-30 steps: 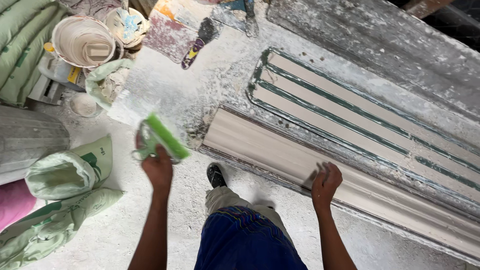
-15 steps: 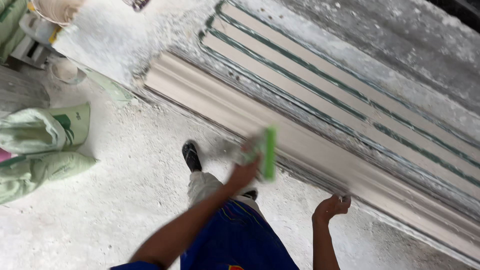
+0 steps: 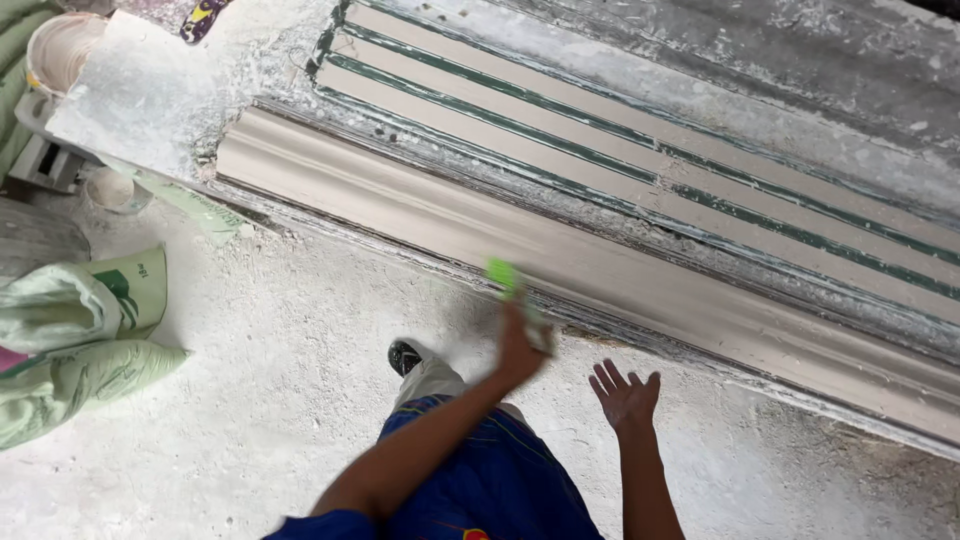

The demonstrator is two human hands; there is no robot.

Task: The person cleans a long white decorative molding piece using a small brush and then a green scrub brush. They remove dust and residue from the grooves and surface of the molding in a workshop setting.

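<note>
Your left hand [image 3: 520, 350] is clenched around a green-handled tool [image 3: 503, 274], probably a brush or a scraper; the picture is blurred there, so I cannot tell which. The green end points up and away from you and reaches the near edge of the long plaster moulding [image 3: 640, 275] that lies on the desk [image 3: 150, 95]. The tool seems to touch this edge or to be just above it; the blur does not let me decide.

Your right hand [image 3: 625, 395] is released, with the fingers spread and nothing in it. It hangs near the front of the desk, just below the moulding and a little to the right of the tool, not touching either.

As for the progress, I judge that the moulding is already cast and shaped: its profile looks smooth and even along the whole visible length. What is left seems to be the cleaning or finishing of the near edge, where crumbs of plaster lie.

Behind the moulding lie pale strips [image 3: 640, 130] with green lines between them. On the floor [image 3: 250, 420] at your left are green sacks [image 3: 80, 330], and a bucket [image 3: 60, 50] stands at the far corner.
</note>
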